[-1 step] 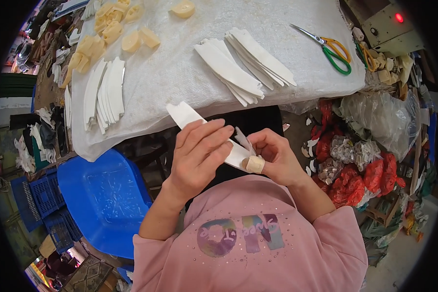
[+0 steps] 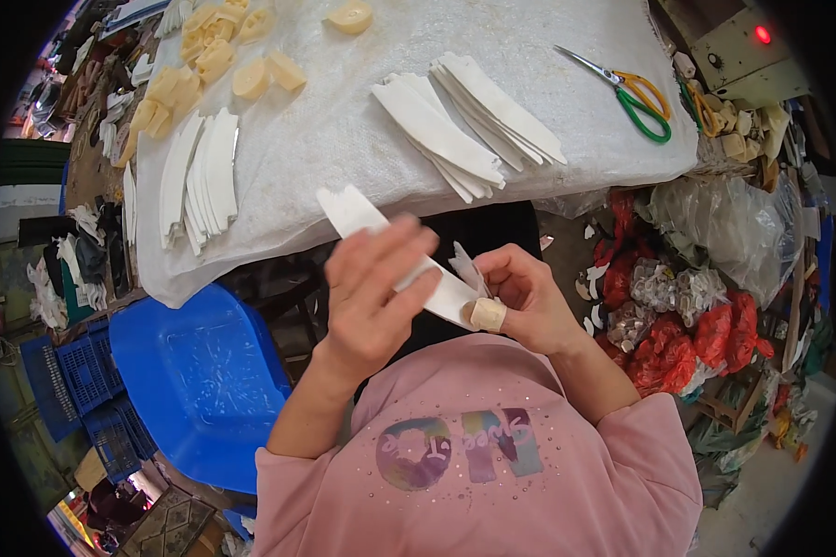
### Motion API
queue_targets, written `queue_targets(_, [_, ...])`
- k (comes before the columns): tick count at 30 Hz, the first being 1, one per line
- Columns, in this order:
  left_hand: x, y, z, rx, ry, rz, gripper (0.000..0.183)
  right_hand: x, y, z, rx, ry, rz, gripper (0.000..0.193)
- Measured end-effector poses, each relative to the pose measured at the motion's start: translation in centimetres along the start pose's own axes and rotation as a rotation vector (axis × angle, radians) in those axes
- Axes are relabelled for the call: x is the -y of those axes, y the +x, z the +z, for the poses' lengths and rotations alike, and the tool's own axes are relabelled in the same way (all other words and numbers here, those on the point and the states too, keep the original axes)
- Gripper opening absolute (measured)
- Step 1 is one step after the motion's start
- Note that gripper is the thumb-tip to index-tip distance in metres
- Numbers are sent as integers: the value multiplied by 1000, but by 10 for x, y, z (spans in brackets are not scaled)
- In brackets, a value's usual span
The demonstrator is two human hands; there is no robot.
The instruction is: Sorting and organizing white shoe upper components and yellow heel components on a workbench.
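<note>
My right hand [image 2: 528, 302] pinches the lower end of a white curved strip [image 2: 351, 210], close to my body below the table edge. A loose pale flap [image 2: 467, 266] of thin backing or material stands up beside its fingers. Tan tape [image 2: 487, 315] wraps the thumb of that hand. Across the middle of the strip lies my left hand [image 2: 376, 297], its fingers stretched out and somewhat blurred; they hide part of the strip. Ahead on the table rest stacks of similar white strips [image 2: 441, 139], with further strips [image 2: 212, 181] to the left.
A white sheet [image 2: 344, 121] covers the table. Scissors [image 2: 633, 97] with orange and green handles lie at the right. Cream-coloured pieces [image 2: 215, 60] are heaped at the far left. Below the table are a blue plastic chair or tub [image 2: 204, 381] and red plastic bags [image 2: 664, 353].
My left fingers have lifted and spread, shifting slightly left along the strip. The right hand keeps its hold almost unmoved.
</note>
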State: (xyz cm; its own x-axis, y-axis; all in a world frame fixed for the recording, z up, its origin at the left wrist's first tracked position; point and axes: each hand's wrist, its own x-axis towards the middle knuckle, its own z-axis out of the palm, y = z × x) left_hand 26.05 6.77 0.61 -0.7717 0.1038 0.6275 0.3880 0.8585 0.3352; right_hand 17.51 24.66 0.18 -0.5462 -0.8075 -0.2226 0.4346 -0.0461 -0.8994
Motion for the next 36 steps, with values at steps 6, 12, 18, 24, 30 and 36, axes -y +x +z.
queue_targets(6, [-12, -4, 23, -538, -1325, -990, 52, -2, 4, 2, -23, 160, 27, 29])
queue_targets(12, [-20, 0, 35, -409, -1350, -868, 26, -21, 29, 2, -116, 56, 86, 25])
queue_targets(18, [5, -3, 19, -438, -326, -379, 26, -25, 25, -12, -42, 308, 93, 23])
queue_targets(24, [5, -14, 26, -397, -193, -264, 25, 1, 16, 8, 12, -418, -152, 50])
queue_targets(30, [-23, 0, 24, -595, -1184, -929, 38, -1, 19, 14, -68, -186, -143, 47])
queue_targets(36, [-13, -8, 27, -285, -1215, -1015, 43, -9, 23, 7, -68, -834, -485, 46])
